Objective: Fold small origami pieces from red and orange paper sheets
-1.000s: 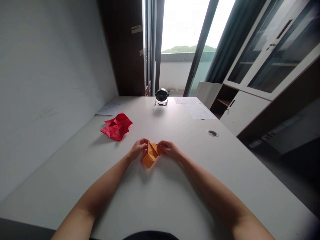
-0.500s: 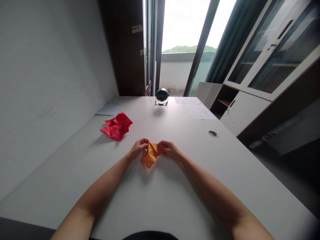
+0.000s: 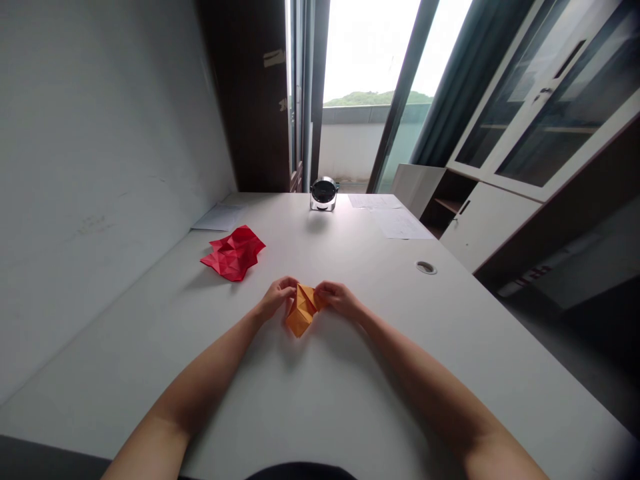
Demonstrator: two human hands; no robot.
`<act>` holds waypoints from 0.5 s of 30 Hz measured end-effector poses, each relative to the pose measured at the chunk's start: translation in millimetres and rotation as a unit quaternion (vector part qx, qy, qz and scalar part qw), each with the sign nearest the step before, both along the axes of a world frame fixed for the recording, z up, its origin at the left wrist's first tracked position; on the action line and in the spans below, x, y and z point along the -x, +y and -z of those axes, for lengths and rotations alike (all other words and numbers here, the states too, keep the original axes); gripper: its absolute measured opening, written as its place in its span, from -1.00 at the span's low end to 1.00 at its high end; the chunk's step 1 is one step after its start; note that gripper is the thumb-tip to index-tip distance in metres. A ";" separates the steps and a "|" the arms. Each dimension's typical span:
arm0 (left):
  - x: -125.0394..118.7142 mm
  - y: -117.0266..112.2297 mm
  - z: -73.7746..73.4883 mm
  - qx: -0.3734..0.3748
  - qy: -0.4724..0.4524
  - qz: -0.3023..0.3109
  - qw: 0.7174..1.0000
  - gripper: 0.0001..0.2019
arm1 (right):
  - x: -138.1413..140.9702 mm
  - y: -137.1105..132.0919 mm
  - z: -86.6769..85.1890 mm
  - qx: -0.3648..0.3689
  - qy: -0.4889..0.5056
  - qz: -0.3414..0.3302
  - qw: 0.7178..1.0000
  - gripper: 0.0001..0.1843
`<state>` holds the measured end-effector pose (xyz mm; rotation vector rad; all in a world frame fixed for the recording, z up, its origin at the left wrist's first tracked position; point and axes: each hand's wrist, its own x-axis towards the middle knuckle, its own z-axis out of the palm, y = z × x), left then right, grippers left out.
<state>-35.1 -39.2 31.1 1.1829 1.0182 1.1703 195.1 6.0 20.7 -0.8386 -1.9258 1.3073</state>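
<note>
A folded piece of orange origami paper (image 3: 302, 313) is held between my two hands, just above or on the white table (image 3: 310, 393). My left hand (image 3: 279, 295) pinches its upper left edge with thumb and fingers. On the other side, my right hand (image 3: 338, 297) has its fingers closed on the right flap. The paper shows several creases and a pointed lower end. Parts of its edges are hidden behind my fingers. To the left, apart from both hands, lies a creased sheet of red paper (image 3: 235, 253).
A small round black device on a clear stand (image 3: 324, 192) stands at the table's far edge. White printed sheets (image 3: 403, 222) lie at the far right, another sheet (image 3: 219, 217) by the left wall. A round cable hole (image 3: 426, 267) is at right, near cabinets (image 3: 493, 220).
</note>
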 end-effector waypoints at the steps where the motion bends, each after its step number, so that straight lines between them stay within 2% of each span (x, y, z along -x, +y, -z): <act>1: 0.1 0.2 0.6 -0.001 -0.002 0.001 1.000 -0.81 | -0.1 -0.1 -0.4 -0.001 -0.001 0.000 1.000 -0.71; 15: 0.5 0.6 1.6 -0.003 0.003 0.002 1.000 -0.81 | 1.4 -1.4 -1.7 0.004 0.007 0.001 1.000 -0.71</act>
